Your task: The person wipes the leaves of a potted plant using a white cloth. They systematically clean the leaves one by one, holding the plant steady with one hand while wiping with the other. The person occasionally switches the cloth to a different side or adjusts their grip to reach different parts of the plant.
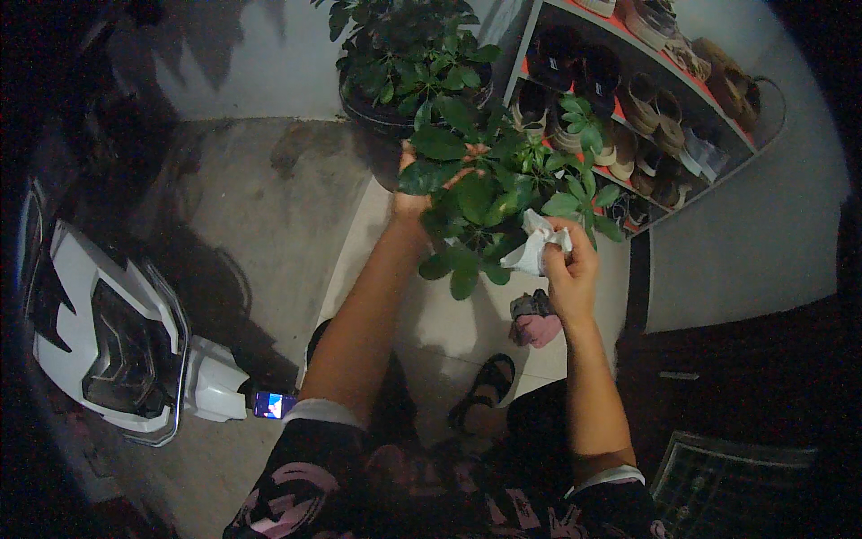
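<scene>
In my right hand (pixel 572 269) a crumpled white cloth or tissue (pixel 535 246) is pinched between thumb and fingers, close to the leaves of a green potted plant (pixel 475 195). My left hand (pixel 411 203) reaches in among the foliage on the left, its palm partly behind the broad leaves. Some of its fingers show between the leaves, but whether they grip a stem or leaf is hidden. The plant's leafy branches lean out from a dark round pot (pixel 374 111) at the top.
A rack of shoes (pixel 630 101) stands at the upper right. On the tiled floor lies a pink and grey cloth (pixel 535 323), near a sandalled foot (pixel 485 391). At left is the white front of a motorbike (pixel 74 323), with a lit phone (pixel 273 405) beside it.
</scene>
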`<state>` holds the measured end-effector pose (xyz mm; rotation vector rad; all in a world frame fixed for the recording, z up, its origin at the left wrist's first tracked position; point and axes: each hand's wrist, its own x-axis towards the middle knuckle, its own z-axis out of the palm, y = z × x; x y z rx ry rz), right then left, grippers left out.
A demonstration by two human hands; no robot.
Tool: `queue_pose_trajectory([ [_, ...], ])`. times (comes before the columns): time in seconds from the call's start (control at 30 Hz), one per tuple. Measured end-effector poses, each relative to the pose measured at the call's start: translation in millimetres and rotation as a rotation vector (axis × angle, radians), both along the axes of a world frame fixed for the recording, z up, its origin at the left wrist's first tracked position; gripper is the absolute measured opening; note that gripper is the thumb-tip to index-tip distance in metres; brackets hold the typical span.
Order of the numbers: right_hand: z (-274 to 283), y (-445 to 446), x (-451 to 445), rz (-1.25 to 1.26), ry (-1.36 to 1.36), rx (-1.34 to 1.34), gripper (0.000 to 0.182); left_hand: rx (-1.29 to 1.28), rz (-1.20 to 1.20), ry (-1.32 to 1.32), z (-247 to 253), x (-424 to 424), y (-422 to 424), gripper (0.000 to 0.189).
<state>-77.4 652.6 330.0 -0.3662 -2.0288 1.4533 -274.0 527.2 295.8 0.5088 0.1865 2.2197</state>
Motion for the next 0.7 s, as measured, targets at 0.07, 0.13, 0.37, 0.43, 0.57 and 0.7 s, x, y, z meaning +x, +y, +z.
queue_pose_trajectory([
  [0.07,-1.4,3.4,0.9,-0.047,-0.007,-0.017,0.021,-0.089,0.173,0.262,-6.9,11.8,9.1,0.061],
  [0.13,1.5,11.1,4.9,-0.067,0.034,-0.089,0.022,-0.222,0.031,0.175,18.9,36.6,13.9,0.062],
  [0.37,5.1,31.6,9.1,-0.162,0.145,-0.208,0.026,-0.576,0.103,0.509,7.8,83.0,29.3,0.06],
  [0.43,5.2,38.0,11.2,-0.191,0.144,-0.279,0.027,-0.602,0.197,0.638,4.8,84.1,33.5,0.058],
  [0.57,5.1,43.9,12.9,-0.229,0.146,-0.322,0.025,-0.674,0.659,1.108,4.7,95.7,31.7,0.044],
  [0.7,1.8,43.5,10.3,-0.184,0.201,-0.284,0.024,-0.765,0.76,1.345,6.3,102.3,29.7,0.044],
])
